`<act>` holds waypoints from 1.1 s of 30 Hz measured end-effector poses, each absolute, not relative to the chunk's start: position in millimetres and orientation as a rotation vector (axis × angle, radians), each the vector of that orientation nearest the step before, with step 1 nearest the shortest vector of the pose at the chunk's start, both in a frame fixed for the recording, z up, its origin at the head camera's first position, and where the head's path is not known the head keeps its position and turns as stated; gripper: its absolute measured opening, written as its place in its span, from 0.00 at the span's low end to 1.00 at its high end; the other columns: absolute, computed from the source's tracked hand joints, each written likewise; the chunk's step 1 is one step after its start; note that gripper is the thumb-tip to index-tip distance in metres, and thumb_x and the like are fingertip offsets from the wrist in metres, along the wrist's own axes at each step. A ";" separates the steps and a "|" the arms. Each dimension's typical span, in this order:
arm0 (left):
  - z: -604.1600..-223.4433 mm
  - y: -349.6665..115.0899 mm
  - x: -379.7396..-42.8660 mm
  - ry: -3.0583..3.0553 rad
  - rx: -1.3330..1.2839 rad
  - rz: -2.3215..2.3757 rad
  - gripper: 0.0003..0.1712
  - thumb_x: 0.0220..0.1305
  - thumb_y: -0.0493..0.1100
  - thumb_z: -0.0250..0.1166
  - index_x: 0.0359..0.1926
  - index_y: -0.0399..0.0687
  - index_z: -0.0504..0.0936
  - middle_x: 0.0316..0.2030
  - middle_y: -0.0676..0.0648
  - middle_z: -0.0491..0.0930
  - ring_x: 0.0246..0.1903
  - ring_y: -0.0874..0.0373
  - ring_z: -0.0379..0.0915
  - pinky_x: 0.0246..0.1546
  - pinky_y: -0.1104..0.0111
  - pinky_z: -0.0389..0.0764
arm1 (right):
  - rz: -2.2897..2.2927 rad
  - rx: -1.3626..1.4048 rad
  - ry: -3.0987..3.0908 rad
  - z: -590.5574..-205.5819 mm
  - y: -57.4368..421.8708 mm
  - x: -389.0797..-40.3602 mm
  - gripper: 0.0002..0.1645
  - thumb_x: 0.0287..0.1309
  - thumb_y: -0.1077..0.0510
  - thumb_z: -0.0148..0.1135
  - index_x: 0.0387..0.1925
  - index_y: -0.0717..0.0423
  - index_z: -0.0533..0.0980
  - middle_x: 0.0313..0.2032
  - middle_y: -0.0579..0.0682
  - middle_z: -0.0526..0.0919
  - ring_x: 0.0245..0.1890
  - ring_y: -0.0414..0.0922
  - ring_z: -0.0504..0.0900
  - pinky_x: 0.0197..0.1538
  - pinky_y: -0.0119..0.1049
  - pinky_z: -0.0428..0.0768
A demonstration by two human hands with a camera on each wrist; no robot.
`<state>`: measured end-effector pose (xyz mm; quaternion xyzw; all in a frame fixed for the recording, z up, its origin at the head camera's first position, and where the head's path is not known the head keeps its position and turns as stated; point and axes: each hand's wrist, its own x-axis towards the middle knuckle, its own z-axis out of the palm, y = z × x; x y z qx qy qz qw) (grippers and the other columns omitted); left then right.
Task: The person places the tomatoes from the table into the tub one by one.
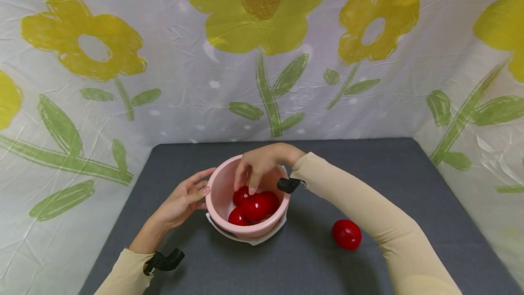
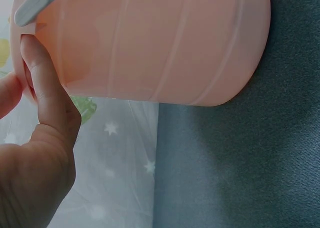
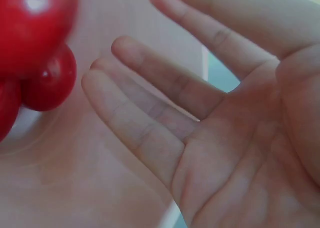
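Observation:
A pink bucket (image 1: 219, 195) stands upright on the table, its pale handle (image 1: 254, 241) lowered along the front. Several glossy red fruits, which look like tomatoes (image 1: 256, 207), lie inside it. My left hand (image 1: 184, 199) grips the bucket's rim at the left; the left wrist view shows fingers beneath the rim and the thumb over its edge. From the far right side, my right hand (image 1: 262, 163) reaches down into the bucket, above the tomatoes. In the right wrist view its fingers (image 3: 145, 133) are spread and loosely extended, apart from the fruit, with nothing held.
One more red tomato (image 1: 346, 235) lies on the dark grey tabletop (image 1: 311, 267), right of the bucket and near my right forearm. A flower-printed curtain (image 1: 172, 58) hangs behind the table and along both sides.

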<state>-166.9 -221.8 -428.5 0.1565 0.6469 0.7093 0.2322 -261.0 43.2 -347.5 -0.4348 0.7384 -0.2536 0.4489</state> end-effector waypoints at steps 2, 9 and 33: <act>-428.6 -222.0 -167.1 1.779 0.423 1.949 0.34 0.74 0.34 0.53 0.75 0.40 0.50 0.52 0.47 0.79 0.45 0.60 0.82 0.43 0.64 0.87 | -0.626 -1.080 1.834 -346.5 43.6 -260.8 0.20 0.56 0.64 0.68 0.51 0.47 0.83 0.52 0.52 0.85 0.56 0.53 0.80 0.52 0.36 0.85; -428.3 -222.7 -166.7 1.785 0.414 1.946 0.35 0.74 0.35 0.53 0.76 0.41 0.50 0.52 0.49 0.79 0.44 0.61 0.82 0.43 0.64 0.87 | -0.622 -1.104 1.852 -343.6 45.7 -259.1 0.21 0.57 0.64 0.67 0.53 0.49 0.82 0.50 0.46 0.85 0.53 0.48 0.80 0.53 0.34 0.84; -430.4 -222.2 -166.3 1.768 0.450 1.964 0.34 0.74 0.33 0.52 0.76 0.40 0.51 0.53 0.46 0.79 0.46 0.59 0.82 0.43 0.64 0.87 | -0.967 -1.004 2.016 -318.5 189.7 -234.7 0.28 0.56 0.59 0.71 0.59 0.57 0.78 0.61 0.56 0.79 0.61 0.51 0.79 0.61 0.42 0.81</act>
